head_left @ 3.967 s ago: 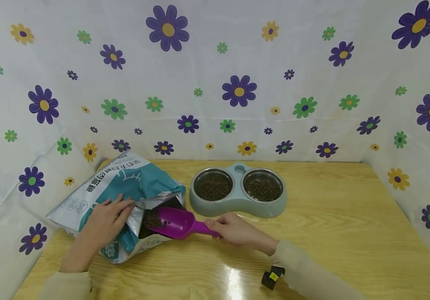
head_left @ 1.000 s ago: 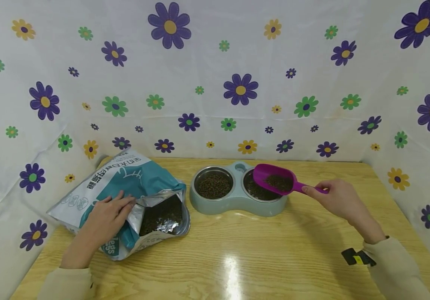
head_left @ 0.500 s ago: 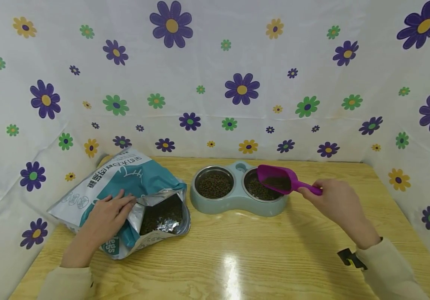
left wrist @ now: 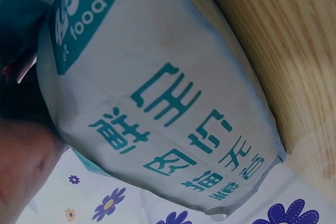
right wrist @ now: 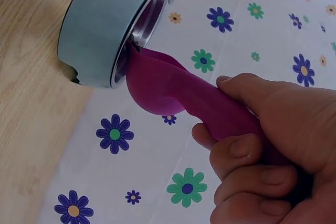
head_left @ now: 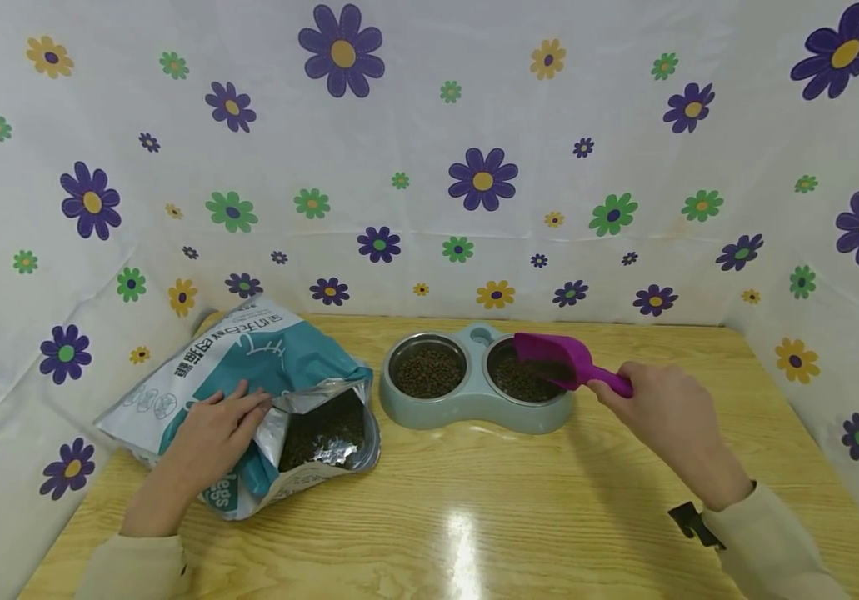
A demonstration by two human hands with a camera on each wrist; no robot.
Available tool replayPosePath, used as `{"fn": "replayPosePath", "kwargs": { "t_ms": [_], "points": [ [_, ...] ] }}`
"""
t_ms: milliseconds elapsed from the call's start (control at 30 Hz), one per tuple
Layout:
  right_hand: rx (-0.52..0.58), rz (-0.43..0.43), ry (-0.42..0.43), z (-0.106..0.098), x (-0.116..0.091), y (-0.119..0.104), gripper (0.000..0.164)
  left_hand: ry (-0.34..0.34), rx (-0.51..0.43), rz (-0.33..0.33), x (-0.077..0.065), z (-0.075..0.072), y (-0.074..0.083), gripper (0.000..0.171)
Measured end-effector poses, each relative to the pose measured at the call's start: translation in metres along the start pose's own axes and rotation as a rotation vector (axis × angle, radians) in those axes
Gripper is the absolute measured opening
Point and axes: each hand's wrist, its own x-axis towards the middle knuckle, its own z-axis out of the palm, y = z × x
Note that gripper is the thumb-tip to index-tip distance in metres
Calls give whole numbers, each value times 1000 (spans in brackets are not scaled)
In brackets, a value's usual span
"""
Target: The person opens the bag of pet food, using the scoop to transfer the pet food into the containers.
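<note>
My right hand grips the handle of a purple scoop, fingers curled round it in the right wrist view. The scoop is tipped over the right steel bowl of a pale blue double feeder, its lip down at the kibble. Brown kibble also lies in the left bowl. My left hand rests with extended fingers on a teal and white pet food bag. The bag lies on its side, its mouth facing right with kibble inside. In the left wrist view the printed bag side fills most of the frame.
The wooden table extends in front of the feeder and to its right. White cloth with flower prints stands round the back and both sides.
My right hand has carried the scoop from the bag's mouth to the right bowl and tilted it downward; kibble that showed in it has gone down. My left hand has stayed on the bag.
</note>
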Motion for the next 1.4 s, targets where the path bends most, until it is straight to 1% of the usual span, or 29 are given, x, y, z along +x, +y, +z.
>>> {"fn": "replayPosePath", "kwargs": {
  "t_ms": [300, 400, 500, 633, 733, 767, 800, 867, 933, 1000, 1033, 1067, 1167, 1233, 1400],
  "points": [
    [-14, -43, -12, 2, -5, -4, 43, 8, -5, 8, 0, -1, 1, 30],
    [-27, -54, -1, 3, -5, -5, 44, 5, -7, 4, 0, -1, 2, 30],
    [-60, -70, 40, 2, -6, -6, 43, 1, -15, -1, -1, -1, 1, 30],
    [-114, -108, 128, 2, -8, -4, 45, 15, -17, 13, -1, 1, 1, 28],
    [-157, -155, 207, 2, -9, 1, 59, 25, -13, 23, 0, 1, 0, 28],
    [-159, -164, 224, 1, -9, 3, 63, 26, -11, 23, 0, 1, 0, 28],
    [-141, -161, 223, 0, -9, 5, 65, 24, -11, 21, 0, 1, 0, 28],
    [-71, -117, 180, -3, -10, 9, 67, 23, -6, 17, 0, 1, 1, 28],
    [31, -44, 95, -9, -10, 12, 56, 20, -3, 13, 0, 0, 1, 28],
    [135, 37, -4, -14, -10, 14, 40, 13, -6, 6, 0, 0, 1, 29],
    [171, 67, -47, -16, -11, 14, 39, 11, -6, 5, 1, 0, 1, 29],
    [198, 89, -91, -17, -11, 14, 41, 7, -8, 3, 1, -1, 1, 29],
    [273, 132, -196, -18, -13, 13, 49, -1, -7, 0, 1, -2, 1, 29],
    [314, 153, -249, -16, -14, 10, 51, -4, -6, -1, 1, -2, 1, 29],
    [434, 172, -332, -9, -16, -2, 45, -6, -5, -1, 1, -1, 2, 29]
  ]
}}
